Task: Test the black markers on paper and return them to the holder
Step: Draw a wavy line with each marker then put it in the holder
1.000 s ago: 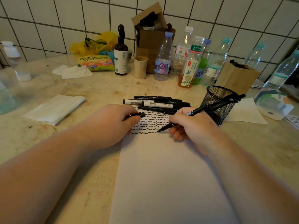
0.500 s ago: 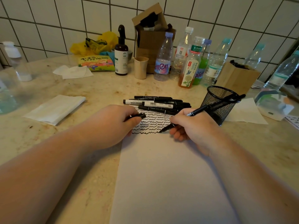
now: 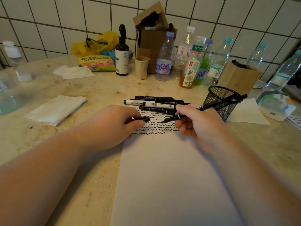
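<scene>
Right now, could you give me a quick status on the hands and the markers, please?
Left hand holds cap. Right hand holds uncapped marker, tip above squiggles on paper. Loose markers beside holder. Nothing blocking.

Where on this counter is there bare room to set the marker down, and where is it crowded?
Free: the blank lower part of the paper below the squiggles, and bare counter between the folded tissue and the marker pile. Crowded: the back wall's bottles and boxes, and around the mesh holder.
</scene>
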`<state>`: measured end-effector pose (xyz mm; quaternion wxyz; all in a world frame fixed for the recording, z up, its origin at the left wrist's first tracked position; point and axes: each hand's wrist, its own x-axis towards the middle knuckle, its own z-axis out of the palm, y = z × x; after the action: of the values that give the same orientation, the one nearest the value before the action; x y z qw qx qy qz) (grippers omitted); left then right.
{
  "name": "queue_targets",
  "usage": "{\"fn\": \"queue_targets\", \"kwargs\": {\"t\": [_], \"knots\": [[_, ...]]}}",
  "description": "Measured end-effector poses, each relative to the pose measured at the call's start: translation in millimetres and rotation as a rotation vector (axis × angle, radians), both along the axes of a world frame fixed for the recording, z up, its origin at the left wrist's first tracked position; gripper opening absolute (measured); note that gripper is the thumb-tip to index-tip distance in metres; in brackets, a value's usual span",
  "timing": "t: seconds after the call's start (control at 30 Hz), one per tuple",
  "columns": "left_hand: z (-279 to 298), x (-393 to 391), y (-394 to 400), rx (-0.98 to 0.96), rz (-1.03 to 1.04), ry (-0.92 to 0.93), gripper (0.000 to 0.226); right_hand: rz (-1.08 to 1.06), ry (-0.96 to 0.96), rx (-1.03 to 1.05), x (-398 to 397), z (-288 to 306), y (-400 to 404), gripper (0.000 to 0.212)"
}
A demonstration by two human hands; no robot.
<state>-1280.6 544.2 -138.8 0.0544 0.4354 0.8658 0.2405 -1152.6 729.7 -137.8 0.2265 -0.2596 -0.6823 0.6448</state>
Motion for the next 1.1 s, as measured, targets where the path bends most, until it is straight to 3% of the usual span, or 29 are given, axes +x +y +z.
{"fn": "queue_targets", "kwargs": {"t": [0.23, 0.37, 0.57, 0.83, 1.1], "knots": [[2.5, 3.6, -0.1, 0.009, -0.066, -0.023, 0.015, 0.17, 0.129, -0.149, 3.5, 6.1, -8.2, 0.019], [3.2, 4.8, -0.9, 0.038, -0.091, -0.033, 0.016, 0.194, 0.13, -0.19, 3.9, 5.7, -7.5, 0.028], [4.5, 6.8, -0.2, 0.069, -0.117, -0.057, 0.017, 0.277, 0.125, -0.134, 3.8, 4.3, -10.8, 0.005], [2.4, 7.6, 0.1, 0.097, -0.118, -0.07, 0.029, 0.311, 0.146, -0.118, 6.0, 2.0, -9.9, 0.011], [2.7, 9.3, -0.3, 0.166, -0.142, -0.228, 0.02, 0.362, 0.174, -0.035, 6.9, 3.5, -6.8, 0.007]]}}
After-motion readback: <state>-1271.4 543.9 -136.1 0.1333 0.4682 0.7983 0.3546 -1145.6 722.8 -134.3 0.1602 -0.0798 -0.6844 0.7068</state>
